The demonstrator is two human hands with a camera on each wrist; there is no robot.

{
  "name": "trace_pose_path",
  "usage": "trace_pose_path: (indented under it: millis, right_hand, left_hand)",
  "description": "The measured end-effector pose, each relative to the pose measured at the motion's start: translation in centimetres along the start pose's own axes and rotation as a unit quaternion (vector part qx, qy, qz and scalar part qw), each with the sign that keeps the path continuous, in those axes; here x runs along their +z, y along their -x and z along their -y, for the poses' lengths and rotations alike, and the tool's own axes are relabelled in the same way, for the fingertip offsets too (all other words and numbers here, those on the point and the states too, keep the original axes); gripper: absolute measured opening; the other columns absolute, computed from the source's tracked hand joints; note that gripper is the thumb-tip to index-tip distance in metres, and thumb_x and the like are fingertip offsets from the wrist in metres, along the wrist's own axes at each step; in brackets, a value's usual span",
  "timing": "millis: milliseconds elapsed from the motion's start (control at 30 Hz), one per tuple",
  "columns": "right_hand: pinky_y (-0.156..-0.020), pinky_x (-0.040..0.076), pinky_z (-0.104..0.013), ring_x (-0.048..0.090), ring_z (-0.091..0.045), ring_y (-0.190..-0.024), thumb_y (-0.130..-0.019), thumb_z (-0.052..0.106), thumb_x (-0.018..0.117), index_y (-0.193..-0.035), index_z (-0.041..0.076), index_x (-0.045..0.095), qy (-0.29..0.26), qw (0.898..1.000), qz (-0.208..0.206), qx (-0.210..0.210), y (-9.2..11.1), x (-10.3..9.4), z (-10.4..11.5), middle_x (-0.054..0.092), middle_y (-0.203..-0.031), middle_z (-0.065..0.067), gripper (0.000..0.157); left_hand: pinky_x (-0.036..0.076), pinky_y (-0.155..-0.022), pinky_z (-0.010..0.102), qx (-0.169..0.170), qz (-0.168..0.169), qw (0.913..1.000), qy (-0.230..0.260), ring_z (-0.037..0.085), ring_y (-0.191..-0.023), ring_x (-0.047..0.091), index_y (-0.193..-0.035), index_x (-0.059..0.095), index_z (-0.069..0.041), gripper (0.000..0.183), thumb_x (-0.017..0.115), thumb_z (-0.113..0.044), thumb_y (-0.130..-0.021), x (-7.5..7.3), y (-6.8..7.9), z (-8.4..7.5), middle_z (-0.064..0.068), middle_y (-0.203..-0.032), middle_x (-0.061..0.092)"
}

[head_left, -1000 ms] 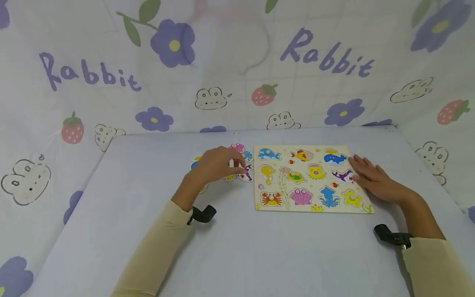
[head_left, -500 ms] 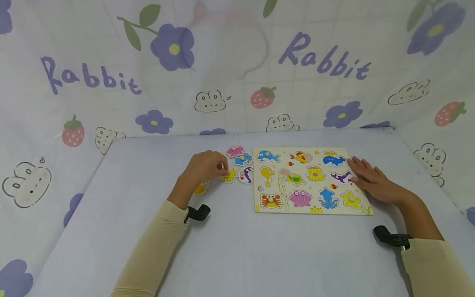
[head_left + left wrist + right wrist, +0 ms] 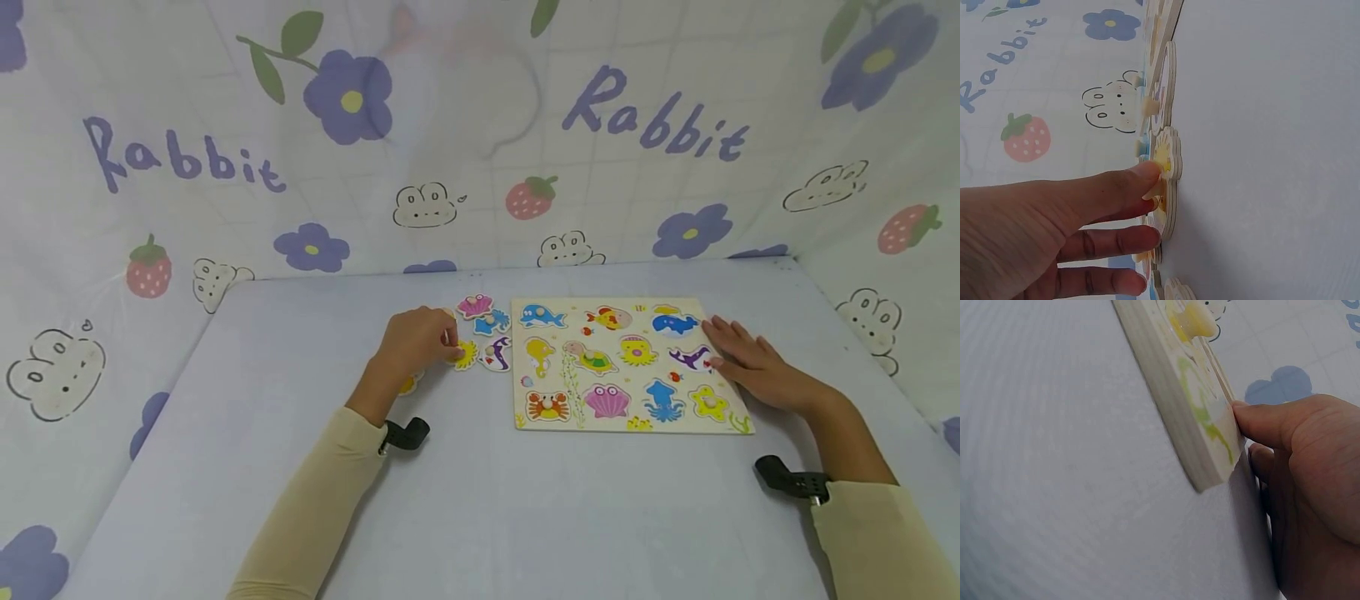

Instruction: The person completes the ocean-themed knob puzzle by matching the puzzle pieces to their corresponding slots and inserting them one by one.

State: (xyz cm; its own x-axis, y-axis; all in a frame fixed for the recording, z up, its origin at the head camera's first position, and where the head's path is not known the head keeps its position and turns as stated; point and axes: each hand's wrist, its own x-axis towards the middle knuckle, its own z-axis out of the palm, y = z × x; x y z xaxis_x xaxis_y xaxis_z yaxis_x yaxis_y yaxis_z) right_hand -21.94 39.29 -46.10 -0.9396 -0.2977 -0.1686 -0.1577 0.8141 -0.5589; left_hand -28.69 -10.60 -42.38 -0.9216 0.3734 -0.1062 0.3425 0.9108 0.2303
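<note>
Left hand: (image 3: 420,340) low over the loose pieces; thumb and forefinger pinch narrow on a wooden knob (image 3: 1155,187). Other fingers spread apart below, per the left wrist view.
Knob's owner: can't tell. Hand hides it in the head view; a yellow piece (image 3: 467,356) sits right at the fingertips.
Right hand: (image 3: 757,362) fingers extended along the puzzle board's (image 3: 693,427) right edge, thumb touching its top near the rim. Holds no piece.
Pinch tip: knob only, straight up. Neighbours sit close, so a sideways drag would probably shove them.
Bracing tip: that right-hand contact should be enough to steady the board; keep the thumb clear of the purple picture.
Loose pieces: left of the board. Pink shell (image 3: 476,306) at the back, blue piece (image 3: 491,322) against it, purple piece (image 3: 495,353) by the board's left edge, orange-yellow piece (image 3: 408,383) part-hidden under the left wrist.
Board: flat, right of centre. Knobs show on dolphin (image 3: 551,315), crab (image 3: 548,406) and starfish (image 3: 709,403). Shell, squid and whale pictures show none.
Seating tip: match outline first, lower level, then press; a tilted piece would likely catch on the slot rim.
Around: white-covered table (image 3: 540,517), rabbit-print backdrop (image 3: 450,150) behind.
</note>
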Motion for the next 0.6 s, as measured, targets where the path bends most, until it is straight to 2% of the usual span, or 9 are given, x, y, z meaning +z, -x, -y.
trace_pose_path:
  millis: [200,600]
  right_hand:
    - [-0.113,-0.019,-0.063,-0.019,-0.046,-0.150,-0.110,0.031,0.039,-0.162,0.010,0.005,-0.003,1.000,0.001,-0.002,-0.02,0.10,-0.12,-0.005,-0.167,-0.023,0.065]
    - [-0.113,-0.019,-0.063,-0.019,-0.045,-0.150,-0.110,0.031,0.038,-0.162,0.009,0.005,-0.004,1.000,0.000,-0.004,-0.05,0.02,-0.09,-0.005,-0.166,-0.024,0.065]
  left_hand:
    - [0.046,-0.070,0.032,0.007,0.003,0.9999,-0.011,0.017,-0.078,0.055,-0.092,0.073,-0.016,0.023,0.081,-0.038,-0.088,0.04,-0.09,-0.08,-0.004,-0.077,0.063]
    - [0.049,-0.078,0.035,0.037,0.028,0.9982,-0.039,0.017,-0.083,0.057,-0.099,0.075,-0.018,0.017,0.078,-0.033,-0.091,-0.66,0.21,-0.19,-0.003,-0.084,0.065]
